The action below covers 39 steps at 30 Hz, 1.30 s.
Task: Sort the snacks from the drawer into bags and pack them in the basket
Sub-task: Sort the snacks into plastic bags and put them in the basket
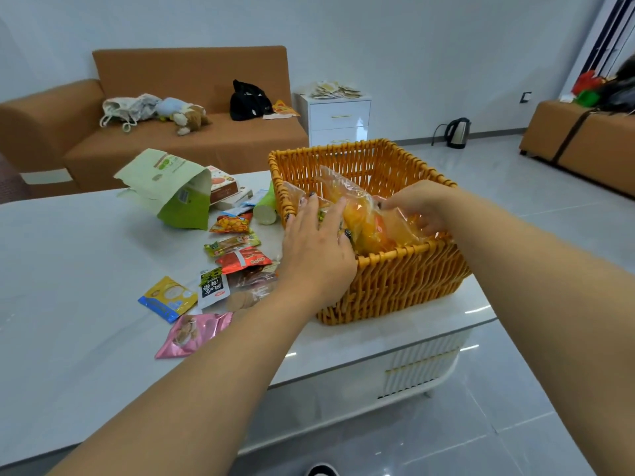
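An orange woven basket [405, 283] stands on the white table [68, 269] at its right end. Inside it lies a clear plastic bag [367, 218] filled with orange and yellow snacks. My left hand [318, 242] lies over the basket's near left corner, its fingers reaching onto the bag. My right hand [417, 204] is inside the basket, fingers curled on the bag's right side. Loose snack packets lie left of the basket: a red one [244, 259], a blue and yellow one [168, 297], a pink one [192, 333] and a black and white one [213, 286].
A torn green paper bag [171, 190] and flat boxes [223, 187] lie at the table's back, with a green cup [266, 207] on its side by the basket. Behind stand a brown sofa [154, 132], a white drawer cabinet [338, 118] and a kettle [457, 132] on the floor.
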### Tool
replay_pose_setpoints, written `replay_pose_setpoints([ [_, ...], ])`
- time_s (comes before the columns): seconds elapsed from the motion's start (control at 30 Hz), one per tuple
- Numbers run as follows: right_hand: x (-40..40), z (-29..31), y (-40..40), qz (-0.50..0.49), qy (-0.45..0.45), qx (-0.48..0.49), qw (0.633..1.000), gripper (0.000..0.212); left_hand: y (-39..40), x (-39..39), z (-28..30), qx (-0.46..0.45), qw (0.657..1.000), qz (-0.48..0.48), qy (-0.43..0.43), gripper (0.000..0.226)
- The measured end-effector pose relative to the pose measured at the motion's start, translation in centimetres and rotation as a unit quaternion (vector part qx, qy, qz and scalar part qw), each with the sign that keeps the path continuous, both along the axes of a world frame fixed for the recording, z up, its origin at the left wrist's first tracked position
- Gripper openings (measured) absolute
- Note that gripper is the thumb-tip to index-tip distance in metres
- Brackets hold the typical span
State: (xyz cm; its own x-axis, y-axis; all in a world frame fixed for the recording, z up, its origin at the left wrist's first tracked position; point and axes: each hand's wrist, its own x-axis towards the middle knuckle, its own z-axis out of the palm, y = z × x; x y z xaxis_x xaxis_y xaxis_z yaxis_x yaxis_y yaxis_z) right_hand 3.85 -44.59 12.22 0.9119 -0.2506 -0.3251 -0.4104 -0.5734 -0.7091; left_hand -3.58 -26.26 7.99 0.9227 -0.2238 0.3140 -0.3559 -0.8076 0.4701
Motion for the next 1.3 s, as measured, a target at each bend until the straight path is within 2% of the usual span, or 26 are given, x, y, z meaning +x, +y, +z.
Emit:
replay_pose_setpoints([
  [0.07,0.0,-0.2,-0.6,-0.020,-0.031,0.046,0.998,0.070,0.0,-0.1,0.1,0.001,1.000,-0.002,0.000,0.056],
  [0.13,0.0,-0.5,-0.5,0.015,-0.022,0.066,0.997,0.063,-0.1,-0.2,0.2,0.001,1.000,-0.005,0.000,0.056],
  [0.23,-0.2,-0.4,0.1,0.094,0.042,0.059,0.993,0.058,0.0,-0.1,0.2,0.001,1.000,-0.005,-0.001,0.056],
  [0.33,0.0,-0.6,-0.1,0.109,0.048,0.065,0.991,0.057,0.1,-0.1,0.2,0.000,1.000,-0.004,0.002,0.055],
  [0.43,-0.3,-0.7,0.2,0.153,0.048,0.059,0.985,0.039,0.1,-0.1,0.1,0.000,1.000,-0.007,0.001,0.055],
  [0.5,-0.8,-0.5,0.6,0.165,0.038,0.040,0.985,0.035,0.1,-0.1,0.0,0.001,1.000,-0.007,0.005,0.055],
  [0.53,-0.9,-0.5,0.7,0.164,0.027,0.026,0.986,0.035,0.1,0.0,0.0,0.001,1.000,-0.006,0.007,0.055],
  [0.63,-1.6,-0.2,1.3,0.117,-0.014,-0.039,0.992,0.056,0.2,0.1,0.1,0.010,1.000,-0.009,0.018,0.057],
  [0.67,-2.0,0.0,1.6,0.120,-0.041,-0.064,0.990,0.057,0.2,0.0,0.2,0.014,1.000,-0.011,0.023,0.059],
  [0.8,-5.0,1.3,3.5,0.149,-0.140,-0.137,0.969,0.042,1.1,-0.7,0.8,0.003,0.998,-0.039,0.052,0.063],
  [0.9,-7.8,2.2,4.4,0.130,-0.176,-0.104,0.970,0.039,2.6,-2.4,1.8,-0.073,0.992,-0.067,0.082,0.059],
  [1.0,-11.1,2.4,6.1,0.159,-0.189,-0.089,0.965,0.049,5.0,-5.1,2.3,-0.090,0.989,-0.060,0.096,0.056],
  [1.07,-13.3,1.6,7.6,0.185,-0.203,-0.113,0.955,0.061,7.3,-7.3,2.2,-0.090,0.991,-0.039,0.091,0.052],
  [1.13,-15.5,0.1,9.6,0.186,-0.196,-0.095,0.958,0.071,10.3,-9.3,2.1,-0.096,0.992,-0.007,0.076,0.046],
  [1.3,-21.0,-4.0,17.0,0.189,-0.211,-0.035,0.958,0.070,19.5,-14.3,0.0,-0.112,0.985,0.086,0.095,0.035],
])
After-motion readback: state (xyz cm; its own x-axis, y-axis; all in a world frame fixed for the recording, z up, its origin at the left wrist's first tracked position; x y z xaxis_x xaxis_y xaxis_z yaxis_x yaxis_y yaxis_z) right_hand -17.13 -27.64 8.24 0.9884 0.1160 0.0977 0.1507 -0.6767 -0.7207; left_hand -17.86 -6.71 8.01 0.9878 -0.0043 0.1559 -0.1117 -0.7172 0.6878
